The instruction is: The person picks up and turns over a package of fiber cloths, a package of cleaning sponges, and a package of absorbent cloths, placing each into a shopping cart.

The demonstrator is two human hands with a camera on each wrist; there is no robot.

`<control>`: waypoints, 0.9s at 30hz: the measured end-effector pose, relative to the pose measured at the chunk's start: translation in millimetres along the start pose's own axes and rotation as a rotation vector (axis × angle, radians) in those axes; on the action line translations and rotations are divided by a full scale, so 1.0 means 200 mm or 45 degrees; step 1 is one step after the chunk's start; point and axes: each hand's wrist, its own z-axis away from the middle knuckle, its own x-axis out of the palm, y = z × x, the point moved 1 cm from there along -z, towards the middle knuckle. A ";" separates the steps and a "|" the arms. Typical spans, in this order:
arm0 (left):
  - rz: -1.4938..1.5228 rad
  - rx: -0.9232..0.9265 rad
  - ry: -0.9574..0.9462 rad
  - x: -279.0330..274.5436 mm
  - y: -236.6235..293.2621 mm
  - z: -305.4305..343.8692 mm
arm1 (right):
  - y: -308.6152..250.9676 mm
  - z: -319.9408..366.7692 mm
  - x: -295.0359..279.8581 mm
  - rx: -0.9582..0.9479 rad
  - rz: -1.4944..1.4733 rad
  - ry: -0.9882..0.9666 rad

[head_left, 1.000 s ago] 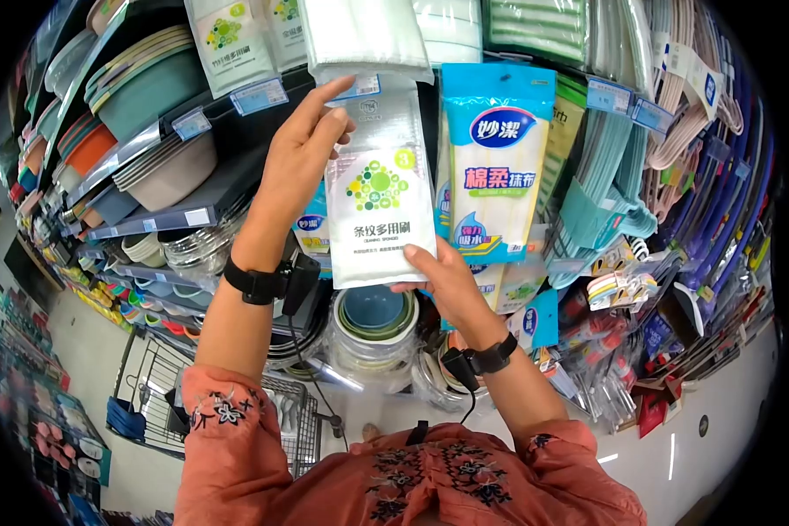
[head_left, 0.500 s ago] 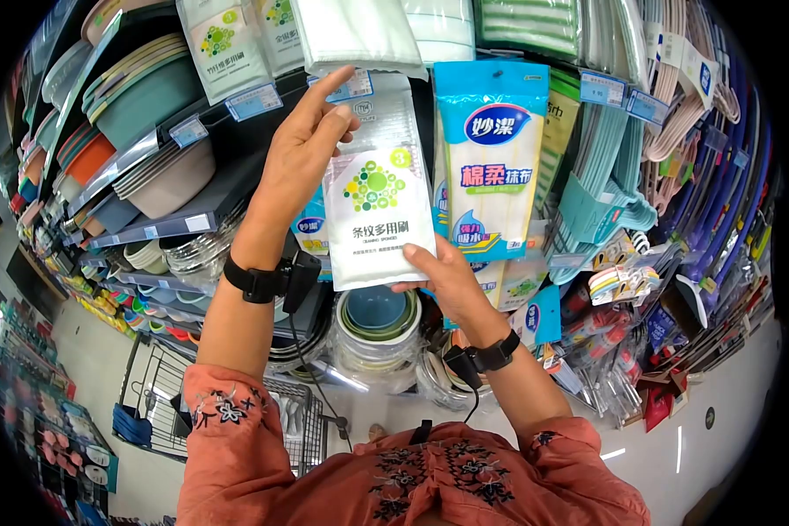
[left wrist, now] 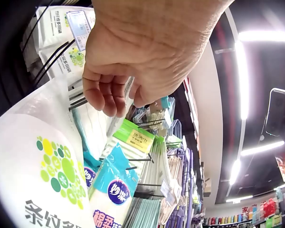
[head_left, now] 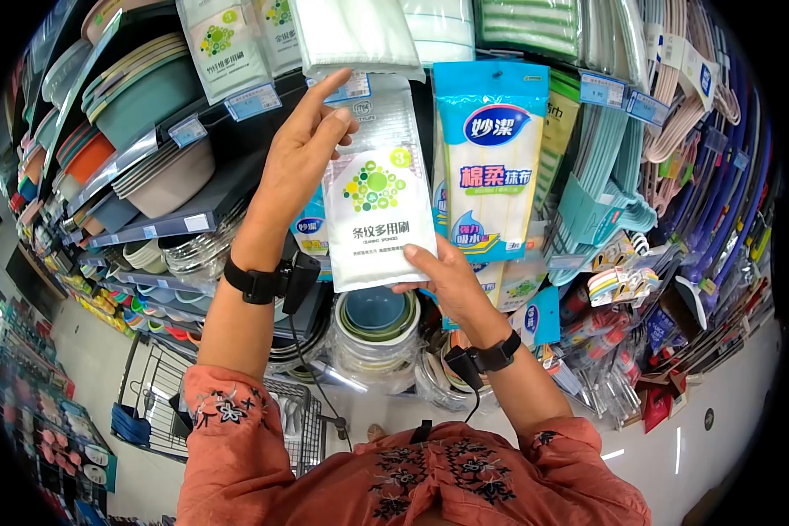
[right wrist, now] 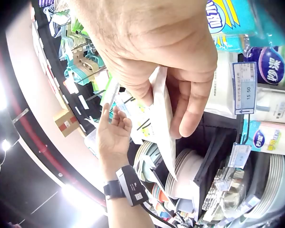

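Observation:
A white package [head_left: 379, 202] with green dots and printed characters hangs upright below a price tag [head_left: 352, 86]. My right hand [head_left: 443, 276] pinches its lower right corner, thumb in front; in the right wrist view the package [right wrist: 162, 111] appears edge-on between thumb and fingers. Beside its upper left edge is my left hand [head_left: 302, 145], index finger extended toward the tag, other fingers loosely curled. The left wrist view shows the left hand [left wrist: 142, 52] above the package [left wrist: 47, 166]; any contact between them is unclear.
A blue-topped cloth pack [head_left: 491, 167] hangs to the right, near teal hangers [head_left: 600, 202]. Bowls and basins [head_left: 153, 101] fill shelves at left, with wrapped bowls [head_left: 377, 320] below. A shopping cart [head_left: 153, 394] stands at lower left.
The shelf goods sit slightly farther left in the head view than a second ago. Both hands have barely moved, and the right hand's pinch is the same.

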 end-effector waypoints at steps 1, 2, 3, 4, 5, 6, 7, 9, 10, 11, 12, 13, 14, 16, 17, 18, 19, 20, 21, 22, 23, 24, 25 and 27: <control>0.002 0.004 -0.001 0.00 -0.01 0.00 | 0.00 0.00 0.00 -0.001 0.007 -0.001; 0.005 0.006 -0.001 0.00 -0.01 0.00 | 0.00 0.00 0.00 -0.001 0.009 0.002; 0.004 0.008 -0.002 0.00 -0.01 0.00 | 0.00 0.00 0.00 -0.003 0.012 0.005; 0.004 0.008 -0.001 0.00 -0.01 0.00 | -0.01 0.00 0.00 -0.003 0.014 0.009; 0.004 0.009 -0.001 0.00 -0.01 0.00 | -0.01 0.01 0.00 -0.010 0.017 0.007; 0.002 0.003 -0.003 0.00 -0.01 0.01 | -0.01 0.01 0.00 -0.016 0.020 0.005; 0.000 -0.004 -0.004 -0.01 -0.01 0.01 | -0.01 0.01 0.01 -0.021 0.022 0.003; -0.003 -0.018 -0.004 -0.01 -0.02 0.02 | -0.02 0.01 0.01 -0.029 0.035 -0.006; -0.002 -0.025 -0.003 -0.01 -0.03 0.02 | -0.02 0.02 0.01 -0.030 0.041 -0.008; -0.001 -0.034 -0.002 -0.02 -0.05 0.03 | -0.03 0.03 0.01 -0.033 0.043 -0.013; 0.001 -0.046 0.002 -0.02 -0.06 0.05 | -0.04 0.03 0.01 -0.036 0.046 -0.018; 0.004 -0.058 0.008 -0.02 -0.07 0.06 | -0.04 0.04 0.02 -0.039 0.049 -0.023; 0.006 -0.068 0.013 -0.03 -0.08 0.08 | -0.05 0.05 0.02 -0.033 0.059 -0.019; 0.011 -0.099 0.076 -0.05 -0.12 0.12 | -0.06 0.06 0.02 -0.030 0.081 -0.016; 0.002 -0.110 0.110 -0.07 -0.14 0.14 | -0.08 0.07 0.03 -0.028 0.095 0.000; -0.007 -0.120 0.144 -0.09 -0.16 0.16 | -0.10 0.10 0.06 -0.027 0.109 0.015; -0.016 -0.143 0.206 -0.11 -0.19 0.18 | -0.11 0.11 0.07 -0.027 0.124 0.031; -0.024 -0.166 0.268 -0.12 -0.23 0.20 | -0.11 0.11 0.06 -0.030 0.121 0.016; -0.031 -0.194 0.330 -0.13 -0.24 0.22 | -0.11 0.11 0.06 -0.029 0.118 0.002; -0.014 -0.223 0.340 -0.14 -0.26 0.24 | -0.09 0.13 0.06 -0.016 0.112 -0.009; 0.002 -0.268 0.348 -0.14 -0.28 0.26 | -0.09 0.14 0.07 -0.031 0.100 0.009; 0.019 -0.325 0.357 -0.13 -0.30 0.30 | -0.10 0.15 0.09 -0.034 0.086 0.028; 0.055 -0.362 0.333 -0.12 -0.30 0.34 | -0.10 0.16 0.10 -0.027 0.079 0.016; 0.195 -0.448 0.302 -0.10 -0.32 0.41 | -0.07 0.16 0.08 -0.035 0.083 0.015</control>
